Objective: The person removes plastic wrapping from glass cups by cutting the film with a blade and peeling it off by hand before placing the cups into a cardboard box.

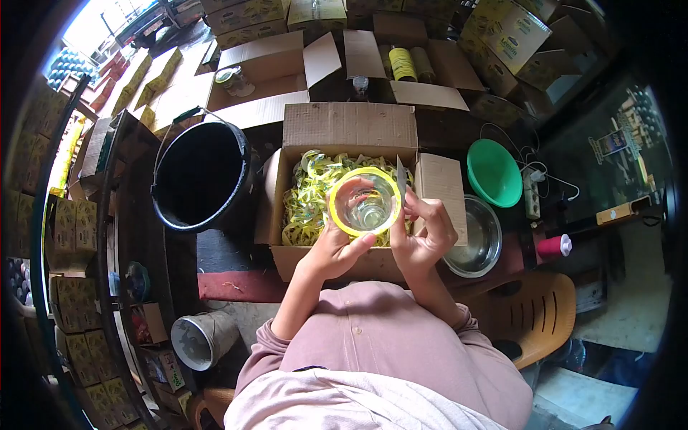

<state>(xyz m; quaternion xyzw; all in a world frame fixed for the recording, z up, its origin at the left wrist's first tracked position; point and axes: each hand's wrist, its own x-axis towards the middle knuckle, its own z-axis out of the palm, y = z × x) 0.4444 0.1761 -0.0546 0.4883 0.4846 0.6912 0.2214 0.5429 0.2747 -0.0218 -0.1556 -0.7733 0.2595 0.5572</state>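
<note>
My left hand (333, 251) is wrapped round a clear round tub (374, 215) with a yellow rim, its open mouth facing up toward me. Close to the tub's right side, my right hand (424, 233) pinches a thin, flat, greyish piece (401, 175), seen nearly edge-on; I cannot tell what it is. Both hands are above an open cardboard box (349, 125). Inside the box lie many yellow-and-clear plastic packets (308, 193), partly hidden by the tub and hands.
A black bucket (197, 223) stands left of the box. To the right are a green bowl (494, 172), a clear bowl (487, 240), a power strip (531, 193) and a pink thread spool (550, 246). Open cartons (269, 50) line the back. A chair (548, 308) stands at right.
</note>
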